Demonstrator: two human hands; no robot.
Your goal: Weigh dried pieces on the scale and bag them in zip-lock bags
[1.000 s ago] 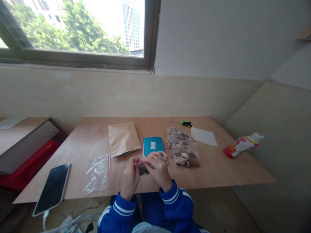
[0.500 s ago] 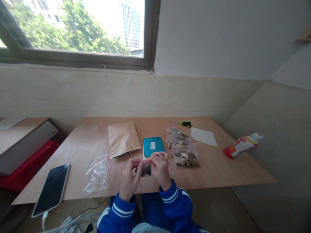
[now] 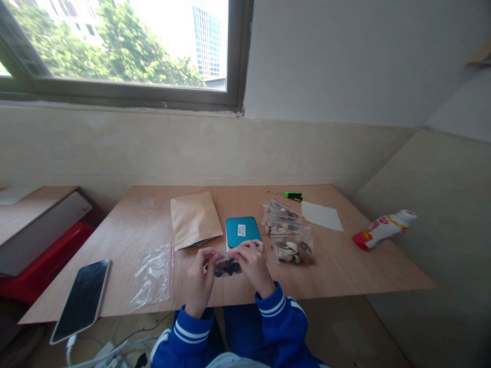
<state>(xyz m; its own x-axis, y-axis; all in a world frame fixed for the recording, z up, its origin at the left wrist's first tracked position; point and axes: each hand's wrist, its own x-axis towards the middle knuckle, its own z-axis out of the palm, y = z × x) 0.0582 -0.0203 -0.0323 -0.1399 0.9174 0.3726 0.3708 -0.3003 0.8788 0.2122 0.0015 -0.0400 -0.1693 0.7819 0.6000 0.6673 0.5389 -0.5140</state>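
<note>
Between my hands is a small clear zip bag point(image 3: 227, 268) with dark pieces inside. My left hand point(image 3: 201, 276) pinches its upper left edge, and my right hand point(image 3: 251, 260) grips the upper right edge. Just beyond the right hand lies a teal digital scale point(image 3: 242, 232) with a white label, its near edge partly hidden by my fingers. To the right, several zip bags of dried mushroom slices point(image 3: 293, 250) lie in an overlapping row. An empty clear zip bag point(image 3: 153, 276) with a red seal line rests left of my left hand.
A brown kraft pouch point(image 3: 195, 220) lies behind the left hand. A tablet point(image 3: 82, 299) with a cable overhangs the front left edge. Screwdrivers point(image 3: 293, 196), a white paper point(image 3: 322, 215) and a red-and-white bottle point(image 3: 383, 230) are on the right of the wooden table point(image 3: 345, 276).
My hands have moved slightly apart, stretching the bag's top edge wider. More of the dark contents shows between them. The other things on the table stay put.
</note>
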